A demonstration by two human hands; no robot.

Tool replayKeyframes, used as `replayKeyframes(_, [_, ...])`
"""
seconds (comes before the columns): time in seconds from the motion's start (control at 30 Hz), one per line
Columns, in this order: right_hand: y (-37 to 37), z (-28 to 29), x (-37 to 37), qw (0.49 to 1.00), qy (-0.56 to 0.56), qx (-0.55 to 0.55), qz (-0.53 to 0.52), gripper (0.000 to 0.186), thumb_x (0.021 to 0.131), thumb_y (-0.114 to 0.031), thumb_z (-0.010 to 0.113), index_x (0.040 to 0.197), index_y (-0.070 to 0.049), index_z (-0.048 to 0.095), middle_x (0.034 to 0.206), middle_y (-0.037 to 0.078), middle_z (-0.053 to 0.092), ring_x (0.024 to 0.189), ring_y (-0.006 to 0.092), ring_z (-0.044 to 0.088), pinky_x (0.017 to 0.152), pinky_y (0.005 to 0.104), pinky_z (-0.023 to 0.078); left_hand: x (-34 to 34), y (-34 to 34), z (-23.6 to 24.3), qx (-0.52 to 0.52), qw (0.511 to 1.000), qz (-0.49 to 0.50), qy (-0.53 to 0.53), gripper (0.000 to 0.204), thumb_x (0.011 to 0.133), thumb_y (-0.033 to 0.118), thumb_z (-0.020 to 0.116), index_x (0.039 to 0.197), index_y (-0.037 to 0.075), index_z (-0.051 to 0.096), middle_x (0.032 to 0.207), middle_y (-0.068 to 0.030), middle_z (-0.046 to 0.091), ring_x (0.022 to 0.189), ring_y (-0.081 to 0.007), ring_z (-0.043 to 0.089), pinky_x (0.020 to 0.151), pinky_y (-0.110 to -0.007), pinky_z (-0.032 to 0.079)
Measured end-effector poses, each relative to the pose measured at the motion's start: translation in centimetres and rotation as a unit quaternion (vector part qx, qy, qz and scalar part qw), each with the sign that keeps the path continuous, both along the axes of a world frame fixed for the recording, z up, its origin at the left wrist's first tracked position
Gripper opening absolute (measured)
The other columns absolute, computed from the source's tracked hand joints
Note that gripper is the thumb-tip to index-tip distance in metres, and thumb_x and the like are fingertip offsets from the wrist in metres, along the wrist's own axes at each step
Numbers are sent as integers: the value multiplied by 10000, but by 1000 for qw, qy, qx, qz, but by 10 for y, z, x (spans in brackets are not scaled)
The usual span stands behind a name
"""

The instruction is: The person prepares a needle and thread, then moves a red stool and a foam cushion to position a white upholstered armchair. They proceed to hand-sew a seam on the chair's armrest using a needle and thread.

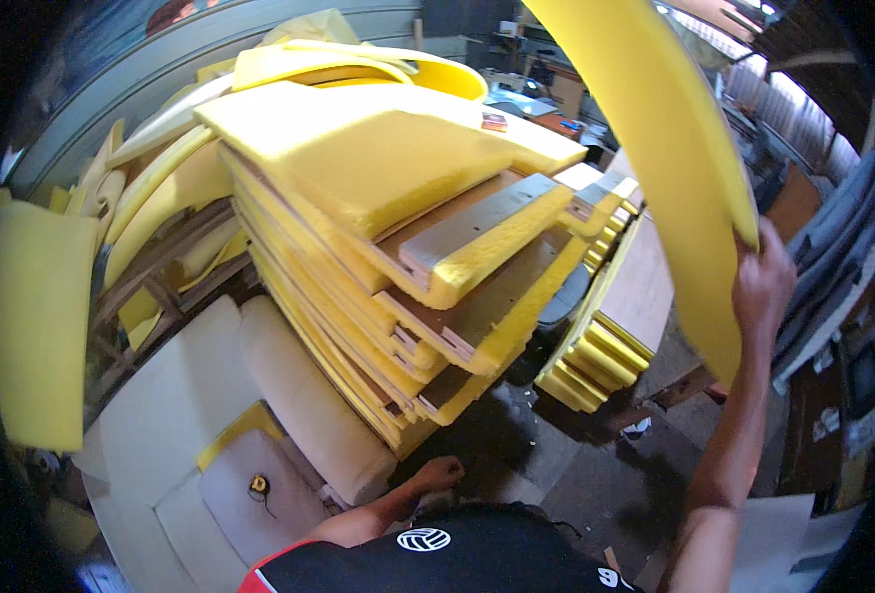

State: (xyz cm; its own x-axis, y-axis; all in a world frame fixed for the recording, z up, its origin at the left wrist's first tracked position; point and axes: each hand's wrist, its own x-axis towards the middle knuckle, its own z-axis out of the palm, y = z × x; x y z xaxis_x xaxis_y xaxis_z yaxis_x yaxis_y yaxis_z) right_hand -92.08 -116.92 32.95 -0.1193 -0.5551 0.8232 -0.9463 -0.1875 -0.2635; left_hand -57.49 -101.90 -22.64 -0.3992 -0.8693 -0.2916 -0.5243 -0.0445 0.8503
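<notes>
Here, the right hand (765, 285) pinches a yellow foam sheet (666, 148) between its fingers. The left hand (442, 474), fingers curled in, hangs near stacked panels (304, 292).

Right hand (763, 279) grips high; left hand (441, 474) curls low.

Glare whitens the top foam slab (269, 119) — floor (556, 484) shadowed. Daylight enters wall gaps (803, 99), upper right. Rim: black, distorted.
</notes>
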Motion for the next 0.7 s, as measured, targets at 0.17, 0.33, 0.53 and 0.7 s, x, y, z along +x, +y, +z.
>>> replayKeyframes(0.17, [-109,96,121,978,205,-22,-33,302,920,-199,567,1195,-111,654,1052,223,689,1006,399,662,864,497,522,2,8,24,16,996,88,-18,311,888,324,622,1007,45,692,926,-159,712,877,-293,687,805,-411,522])
replayKeyframes(0.33, [-128,95,278,938,320,13,132,218,913,-177,566,1056,-63,685,970,198,722,850,365,720,783,490,570,-8,30,34,35,977,212,9,328,889,334,627,997,32,696,927,-172,708,873,-292,682,808,-410,520])
replayKeyframes(0.53, [-72,18,342,842,368,183,349,321,900,-185,643,1178,-25,632,1044,215,693,1016,330,678,903,440,528,-5,48,15,113,970,216,16,338,887,338,634,1004,27,696,931,-175,709,869,-306,687,798,-422,523])
replayKeyframes(0.7, [-71,24,308,811,324,193,448,357,905,-198,615,1217,-23,613,1181,178,658,1139,332,617,1005,431,466,4,44,22,53,977,204,-23,329,893,315,614,1014,18,689,935,-194,705,871,-321,692,797,-431,523])
